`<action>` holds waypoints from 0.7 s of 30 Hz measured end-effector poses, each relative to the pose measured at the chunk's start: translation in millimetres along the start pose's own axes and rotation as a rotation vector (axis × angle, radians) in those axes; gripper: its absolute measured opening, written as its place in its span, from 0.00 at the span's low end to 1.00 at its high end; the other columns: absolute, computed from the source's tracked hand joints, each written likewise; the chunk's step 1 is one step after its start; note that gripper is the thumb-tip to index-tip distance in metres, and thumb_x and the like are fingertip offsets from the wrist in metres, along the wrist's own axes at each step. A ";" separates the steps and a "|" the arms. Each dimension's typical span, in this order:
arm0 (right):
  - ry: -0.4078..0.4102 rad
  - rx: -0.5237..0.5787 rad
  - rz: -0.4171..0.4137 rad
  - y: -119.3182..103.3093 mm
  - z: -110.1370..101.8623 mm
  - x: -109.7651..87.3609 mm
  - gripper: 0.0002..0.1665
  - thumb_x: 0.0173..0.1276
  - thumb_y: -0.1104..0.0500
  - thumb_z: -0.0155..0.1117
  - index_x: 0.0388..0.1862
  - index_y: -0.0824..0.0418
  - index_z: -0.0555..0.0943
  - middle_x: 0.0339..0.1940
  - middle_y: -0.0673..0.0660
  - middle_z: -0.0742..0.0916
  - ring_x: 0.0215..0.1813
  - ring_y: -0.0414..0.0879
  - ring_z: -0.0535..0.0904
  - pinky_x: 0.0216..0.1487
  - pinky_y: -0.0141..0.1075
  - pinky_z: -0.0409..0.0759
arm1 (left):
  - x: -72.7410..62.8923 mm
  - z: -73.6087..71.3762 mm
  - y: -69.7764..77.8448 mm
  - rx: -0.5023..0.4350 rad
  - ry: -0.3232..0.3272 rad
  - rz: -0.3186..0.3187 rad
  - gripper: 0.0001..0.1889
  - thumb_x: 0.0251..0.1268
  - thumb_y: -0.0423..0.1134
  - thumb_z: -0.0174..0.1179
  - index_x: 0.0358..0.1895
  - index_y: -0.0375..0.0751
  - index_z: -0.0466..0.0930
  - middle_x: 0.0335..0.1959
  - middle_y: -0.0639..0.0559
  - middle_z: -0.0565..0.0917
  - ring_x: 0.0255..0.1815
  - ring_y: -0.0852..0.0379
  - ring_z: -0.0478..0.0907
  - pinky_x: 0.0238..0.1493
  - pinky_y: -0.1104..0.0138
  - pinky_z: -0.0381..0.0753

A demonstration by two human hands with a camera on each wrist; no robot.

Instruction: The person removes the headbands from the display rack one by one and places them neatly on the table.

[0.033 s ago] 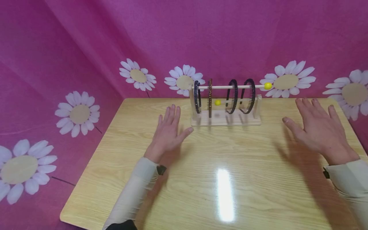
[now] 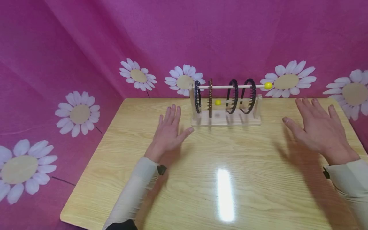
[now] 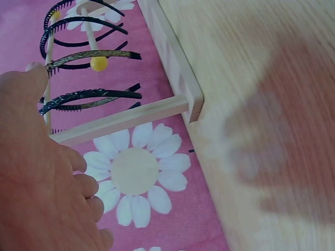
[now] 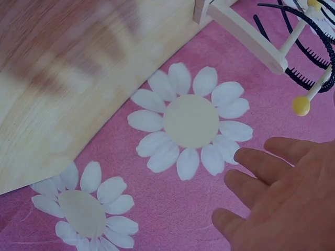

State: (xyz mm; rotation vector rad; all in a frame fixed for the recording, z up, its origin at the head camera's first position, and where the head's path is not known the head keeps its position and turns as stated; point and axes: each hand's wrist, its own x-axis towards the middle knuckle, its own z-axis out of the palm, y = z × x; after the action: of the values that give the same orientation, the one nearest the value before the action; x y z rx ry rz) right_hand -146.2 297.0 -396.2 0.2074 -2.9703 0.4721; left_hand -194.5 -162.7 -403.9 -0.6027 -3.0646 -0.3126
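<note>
"Where's the pale wooden rack [image 2: 221,122] holding four toothed, dark hoop-shaped headbands [image 2: 236,95]?"
"Near the back edge of the light wood-grain table [image 2: 198,166], between left hand [image 2: 167,135] and right hand [image 2: 320,132]."
"Their pose?"
"Both: fingers straight, thumbs spread wide."

Wood-grain bench [image 2: 189,198] shows bright glare patch [image 2: 225,195]; magenta cloth [image 2: 230,32] hangs behind and at left, printed with white daisies [image 2: 80,114].
</note>
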 end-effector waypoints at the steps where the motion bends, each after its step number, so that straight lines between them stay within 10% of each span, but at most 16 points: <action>1: 0.001 0.001 0.000 -0.6 0.0 -0.1 0.50 0.78 0.36 0.44 0.81 0.69 0.47 0.78 0.75 0.56 0.80 0.69 0.41 0.74 0.63 0.23 | -0.1 0.1 -0.1 -0.001 -0.003 0.002 0.53 0.68 0.78 0.27 0.82 0.42 0.31 0.81 0.50 0.26 0.80 0.52 0.22 0.78 0.51 0.27; 21: 0.064 0.043 -0.027 -12.1 -6.2 3.3 0.47 0.78 0.38 0.47 0.83 0.63 0.49 0.77 0.75 0.60 0.78 0.71 0.48 0.75 0.65 0.29 | 10.5 18.5 -3.3 -0.080 -0.092 0.011 0.53 0.70 0.76 0.34 0.81 0.38 0.31 0.81 0.48 0.26 0.81 0.51 0.24 0.78 0.53 0.29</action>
State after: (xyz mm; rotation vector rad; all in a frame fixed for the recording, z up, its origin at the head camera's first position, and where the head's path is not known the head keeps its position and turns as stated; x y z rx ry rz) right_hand -146.9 287.1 -386.3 0.2325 -2.8935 0.5292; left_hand -204.7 -158.1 -422.2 -0.6553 -3.1478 -0.4211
